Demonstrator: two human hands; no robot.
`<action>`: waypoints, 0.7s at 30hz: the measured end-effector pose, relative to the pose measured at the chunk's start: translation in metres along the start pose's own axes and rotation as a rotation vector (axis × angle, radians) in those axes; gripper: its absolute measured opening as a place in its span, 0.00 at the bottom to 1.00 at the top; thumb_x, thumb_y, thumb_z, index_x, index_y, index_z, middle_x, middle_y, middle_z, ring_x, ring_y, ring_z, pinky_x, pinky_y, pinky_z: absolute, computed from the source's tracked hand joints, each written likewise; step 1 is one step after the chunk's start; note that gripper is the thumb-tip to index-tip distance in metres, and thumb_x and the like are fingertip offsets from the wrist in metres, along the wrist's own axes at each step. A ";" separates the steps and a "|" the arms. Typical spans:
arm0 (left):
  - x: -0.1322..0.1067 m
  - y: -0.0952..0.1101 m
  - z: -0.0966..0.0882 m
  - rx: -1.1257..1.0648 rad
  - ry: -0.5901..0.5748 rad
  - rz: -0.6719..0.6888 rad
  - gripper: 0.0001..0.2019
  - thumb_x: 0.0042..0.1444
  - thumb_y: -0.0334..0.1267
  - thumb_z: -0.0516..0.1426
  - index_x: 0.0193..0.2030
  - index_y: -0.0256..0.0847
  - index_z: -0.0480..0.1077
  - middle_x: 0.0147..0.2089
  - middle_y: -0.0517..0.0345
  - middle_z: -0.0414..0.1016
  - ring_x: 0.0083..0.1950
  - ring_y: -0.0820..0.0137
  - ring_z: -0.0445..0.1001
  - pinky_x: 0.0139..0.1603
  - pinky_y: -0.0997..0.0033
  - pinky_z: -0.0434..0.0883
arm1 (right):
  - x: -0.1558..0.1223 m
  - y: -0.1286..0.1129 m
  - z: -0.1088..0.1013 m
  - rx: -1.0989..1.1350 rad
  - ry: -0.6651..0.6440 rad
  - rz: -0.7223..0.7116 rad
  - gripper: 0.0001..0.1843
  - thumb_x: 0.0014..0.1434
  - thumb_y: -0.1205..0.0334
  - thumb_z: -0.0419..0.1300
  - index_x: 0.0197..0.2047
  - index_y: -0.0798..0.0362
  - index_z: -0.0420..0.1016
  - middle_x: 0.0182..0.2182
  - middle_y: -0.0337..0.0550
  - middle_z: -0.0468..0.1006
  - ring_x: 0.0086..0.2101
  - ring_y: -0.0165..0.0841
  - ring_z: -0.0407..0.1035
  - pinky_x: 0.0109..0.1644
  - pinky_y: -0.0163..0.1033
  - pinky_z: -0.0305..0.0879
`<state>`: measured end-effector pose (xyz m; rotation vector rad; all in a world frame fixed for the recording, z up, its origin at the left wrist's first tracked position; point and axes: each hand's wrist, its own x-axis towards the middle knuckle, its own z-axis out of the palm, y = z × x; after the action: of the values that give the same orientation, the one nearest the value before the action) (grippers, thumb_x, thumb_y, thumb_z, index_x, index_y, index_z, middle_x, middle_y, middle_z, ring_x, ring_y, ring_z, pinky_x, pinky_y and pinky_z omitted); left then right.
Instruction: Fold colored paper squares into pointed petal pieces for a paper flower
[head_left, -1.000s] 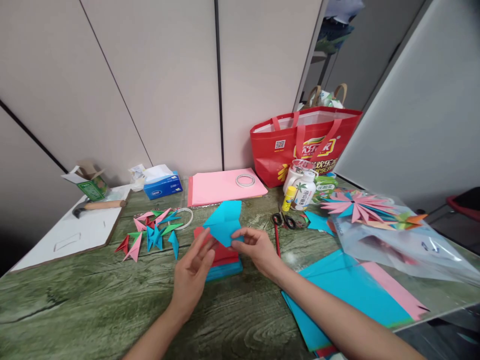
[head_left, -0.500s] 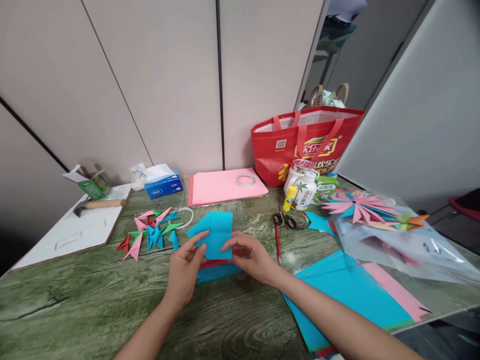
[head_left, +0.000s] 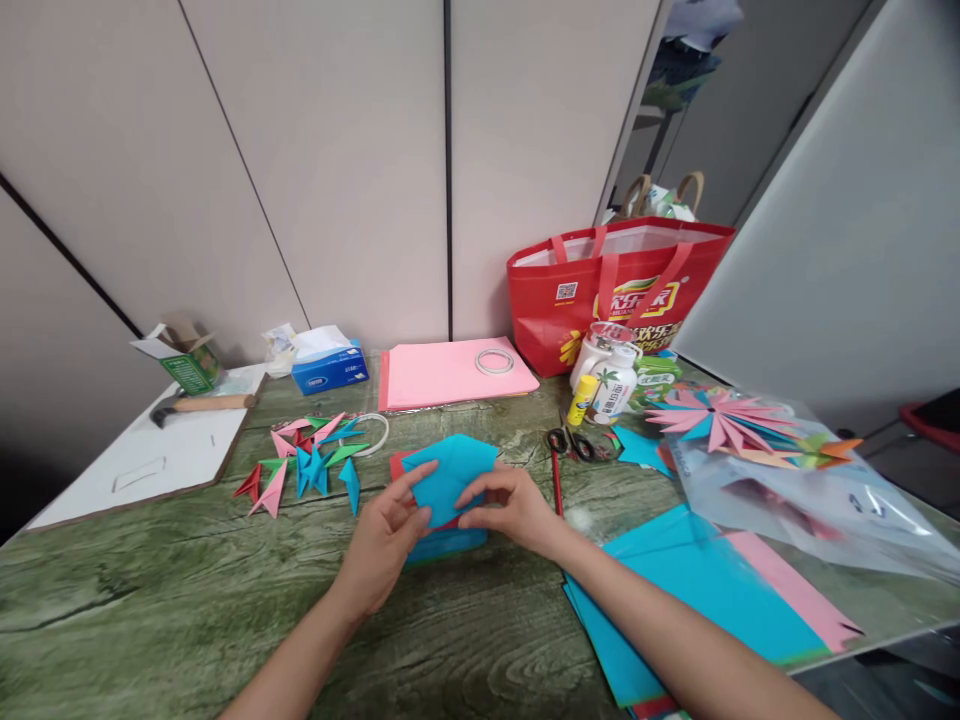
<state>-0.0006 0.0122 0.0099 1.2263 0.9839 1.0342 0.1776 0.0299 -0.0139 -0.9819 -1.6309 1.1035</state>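
A folded blue sheet of paper (head_left: 450, 474) is held up between my two hands, tilted, with a pointed top edge. My left hand (head_left: 388, 535) pinches its left side between thumb and fingers. On the right side, my right hand (head_left: 510, 510) grips the same paper by its lower edge. Beneath it lies a small stack of blue and red paper (head_left: 448, 545), partly hidden by the hands and the held sheet. Folded paper pieces (head_left: 311, 470) in pink, red, green and blue lie in a cluster to the left.
Pink sheets (head_left: 450, 375) with a tape roll (head_left: 495, 361) on top lie at the back. Scissors (head_left: 571, 443), a red pencil (head_left: 557, 485), a glue stick (head_left: 583, 400) and a red bag (head_left: 551, 315) are to the right. Large blue sheets (head_left: 682, 590) lie under my right forearm.
The blue paper has turned in my hands, its point shifting from the left side to the top. Both hands have moved slightly right, and the view has shifted a little.
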 end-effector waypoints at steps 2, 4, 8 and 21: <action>0.000 -0.002 0.000 0.064 0.017 0.014 0.25 0.46 0.39 0.59 0.54 0.39 0.65 0.34 0.56 0.74 0.33 0.69 0.70 0.36 0.71 0.68 | 0.000 0.001 0.004 0.053 0.082 0.020 0.11 0.37 0.57 0.68 0.24 0.54 0.76 0.23 0.37 0.69 0.23 0.26 0.60 0.23 0.30 0.55; 0.000 -0.005 0.000 0.138 0.038 0.017 0.22 0.47 0.39 0.59 0.51 0.39 0.68 0.35 0.55 0.76 0.34 0.68 0.71 0.37 0.70 0.68 | -0.001 0.001 0.009 0.120 0.128 0.059 0.13 0.37 0.57 0.68 0.24 0.55 0.73 0.24 0.37 0.69 0.23 0.26 0.61 0.23 0.30 0.56; 0.000 -0.010 0.000 0.221 0.073 0.041 0.18 0.48 0.40 0.58 0.46 0.39 0.72 0.33 0.55 0.76 0.34 0.67 0.72 0.35 0.70 0.69 | -0.002 0.002 0.015 0.202 0.142 0.109 0.16 0.36 0.56 0.68 0.25 0.54 0.68 0.20 0.34 0.67 0.20 0.24 0.58 0.21 0.30 0.56; -0.002 -0.018 0.004 0.134 0.019 0.034 0.24 0.46 0.39 0.60 0.52 0.38 0.68 0.37 0.54 0.76 0.36 0.66 0.73 0.35 0.71 0.71 | -0.002 0.002 0.015 0.139 0.272 0.081 0.21 0.35 0.55 0.69 0.24 0.52 0.59 0.17 0.28 0.55 0.18 0.24 0.50 0.19 0.29 0.48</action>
<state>0.0043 0.0086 -0.0073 1.3490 1.0642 1.0219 0.1642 0.0251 -0.0189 -1.0637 -1.2896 1.0701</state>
